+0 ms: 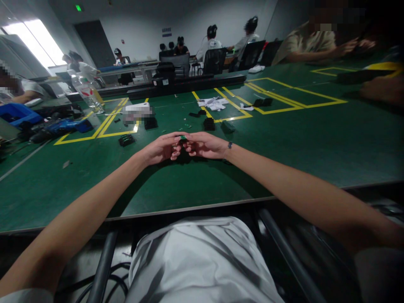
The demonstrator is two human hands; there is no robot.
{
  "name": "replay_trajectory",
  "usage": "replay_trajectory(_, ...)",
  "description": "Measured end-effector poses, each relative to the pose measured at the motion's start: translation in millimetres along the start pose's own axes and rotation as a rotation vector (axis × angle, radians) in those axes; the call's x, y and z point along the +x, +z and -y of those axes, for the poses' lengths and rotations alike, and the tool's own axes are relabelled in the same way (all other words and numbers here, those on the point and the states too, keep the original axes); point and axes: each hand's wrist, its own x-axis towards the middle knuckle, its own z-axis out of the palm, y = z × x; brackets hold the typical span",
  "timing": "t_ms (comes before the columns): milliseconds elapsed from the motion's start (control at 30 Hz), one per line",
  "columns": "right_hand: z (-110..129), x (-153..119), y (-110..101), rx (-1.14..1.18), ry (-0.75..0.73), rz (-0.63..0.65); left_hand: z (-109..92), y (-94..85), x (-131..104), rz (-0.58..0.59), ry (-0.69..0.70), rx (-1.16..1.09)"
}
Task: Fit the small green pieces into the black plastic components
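Observation:
My left hand (162,148) and my right hand (205,145) meet in front of me, just above the green table (195,183). Between their fingertips is a small dark piece with a green top (183,138), pinched from both sides; it looks like a little circuit board, though most of it is covered by fingers. Beyond the hands lie tiny green bits (188,126) and a black block-like part (208,123). A dark flat piece (227,126) rests to the right of that block. Left of my hands sits a black ribbed part (126,140), with another black part (150,123) behind it.
Yellow tape lines (274,111) mark the table. White crumpled papers (213,103), a white box (137,110), a clear bottle (88,94) and a blue bin (15,115) stand farther off. A co-worker (309,44) sits at the right. The table's front edge (189,207) runs below my forearms.

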Motion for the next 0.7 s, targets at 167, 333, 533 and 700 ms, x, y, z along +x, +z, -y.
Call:
replay_trajectory(167,-0.2,-0.2,0.9,0.005,-0.011,-0.017,-0.1,1.1,1.0,-0.019,0.019,0.001)
replay_trajectory(333,-0.4,0.7,1.7,0.014,-0.024,-0.04,-0.2,0.6,2.1,-0.038,0.036,0.03)
replay_trajectory(533,-1.2,3.1,1.5,0.031,-0.051,-0.086,-0.2,-0.7,3.0,-0.068,0.043,0.047)
replay_trajectory(700,-1.4,3.6,1.8,0.02,-0.058,-0.102,-0.4,-3.9,3.4,-0.086,0.051,0.09)
